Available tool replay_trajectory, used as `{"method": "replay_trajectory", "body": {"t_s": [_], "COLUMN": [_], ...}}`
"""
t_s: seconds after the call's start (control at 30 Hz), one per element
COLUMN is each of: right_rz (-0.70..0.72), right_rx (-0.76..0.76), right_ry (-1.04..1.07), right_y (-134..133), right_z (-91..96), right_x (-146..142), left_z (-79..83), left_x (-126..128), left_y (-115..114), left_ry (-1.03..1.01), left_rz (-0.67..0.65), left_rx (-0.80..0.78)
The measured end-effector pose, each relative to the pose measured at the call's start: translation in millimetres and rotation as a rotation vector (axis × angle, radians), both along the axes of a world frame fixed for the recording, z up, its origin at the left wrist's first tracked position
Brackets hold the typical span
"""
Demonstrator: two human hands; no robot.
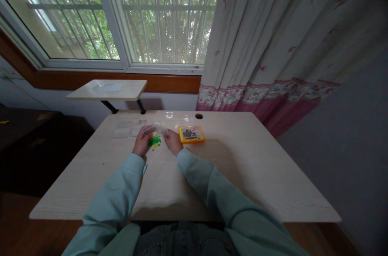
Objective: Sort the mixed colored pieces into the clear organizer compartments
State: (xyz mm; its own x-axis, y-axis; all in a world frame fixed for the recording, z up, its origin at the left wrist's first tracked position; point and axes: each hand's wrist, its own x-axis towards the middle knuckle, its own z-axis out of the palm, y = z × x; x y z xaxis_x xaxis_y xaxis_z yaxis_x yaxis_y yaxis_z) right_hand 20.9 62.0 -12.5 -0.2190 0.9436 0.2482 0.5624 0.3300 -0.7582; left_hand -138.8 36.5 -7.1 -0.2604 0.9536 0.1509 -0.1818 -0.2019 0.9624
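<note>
Both my hands meet over the middle of a light wooden table [242, 175]. My left hand [141, 142] and my right hand [172, 141] are closed on the two sides of a small clear plastic bag [155, 131]. Small green and yellow pieces [154, 141] show under the bag, between my hands. I cannot tell whether they lie in the bag or on the table. A yellow-rimmed flat box [191, 134] lies just to the right of my right hand, not touched.
Several flat clear plastic sheets or bags [127, 129] lie to the left of my left hand. The table has a round cable hole [199, 116] near its far edge. A small white shelf [107, 89] stands under the window, and a flowered curtain [273, 46] hangs at the right.
</note>
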Motion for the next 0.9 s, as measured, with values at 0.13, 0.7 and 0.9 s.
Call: {"method": "replay_trajectory", "body": {"t_s": [0.13,0.7,0.9], "right_rz": [0.004,0.105,0.109], "right_rx": [0.059,0.051,0.113], "right_ry": [-0.009,0.246,0.289], "right_y": [-13.8,-18.4,-15.3], "right_z": [-2.5,-10.1,-13.1], "right_x": [4.4,10.0,9.5], "left_z": [-4.0,-2.7,0.2], "left_x": [2.6,6.1,10.7], "left_y": [-3.0,-3.6,-4.7], "left_ry": [0.037,0.017,0.014], "left_rz": [0.049,0.039,0.071], "left_rx": [0.024,-0.005,0.009]}}
